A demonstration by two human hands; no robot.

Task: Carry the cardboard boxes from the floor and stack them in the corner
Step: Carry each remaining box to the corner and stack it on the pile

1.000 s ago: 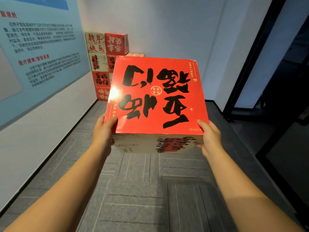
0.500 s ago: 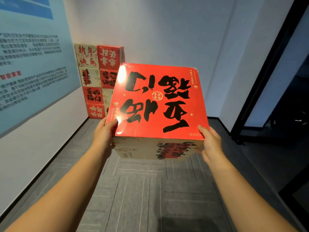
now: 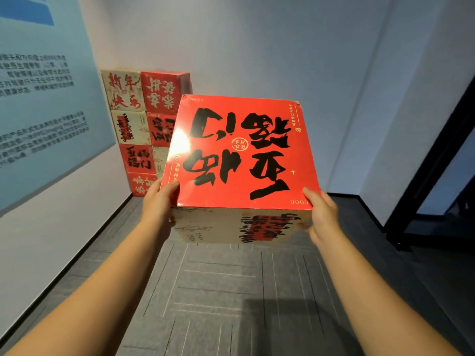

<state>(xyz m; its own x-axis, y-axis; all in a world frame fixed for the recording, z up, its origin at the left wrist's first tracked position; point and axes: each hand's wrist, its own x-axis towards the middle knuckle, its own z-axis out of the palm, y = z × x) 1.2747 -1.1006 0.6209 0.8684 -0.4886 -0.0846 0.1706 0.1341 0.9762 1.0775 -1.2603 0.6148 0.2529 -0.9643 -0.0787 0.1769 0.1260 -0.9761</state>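
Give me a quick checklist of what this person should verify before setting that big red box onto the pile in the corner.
1. Grip on both sides: ok. The left hand and right hand hold the red box at opposite lower edges.
2. Box level: ok, roughly level.
3. Path ahead: ok. The grey floor shows nothing in the way.
4. Stack steady: ok. The stacked boxes stand in straight columns against the wall.
5. Free spot for this box: cannot tell. The carried box hides the stack's right side.
6. Box's weight: cannot tell.

Held box (image 3: 241, 152) before corner stack (image 3: 144, 119), apparently apart
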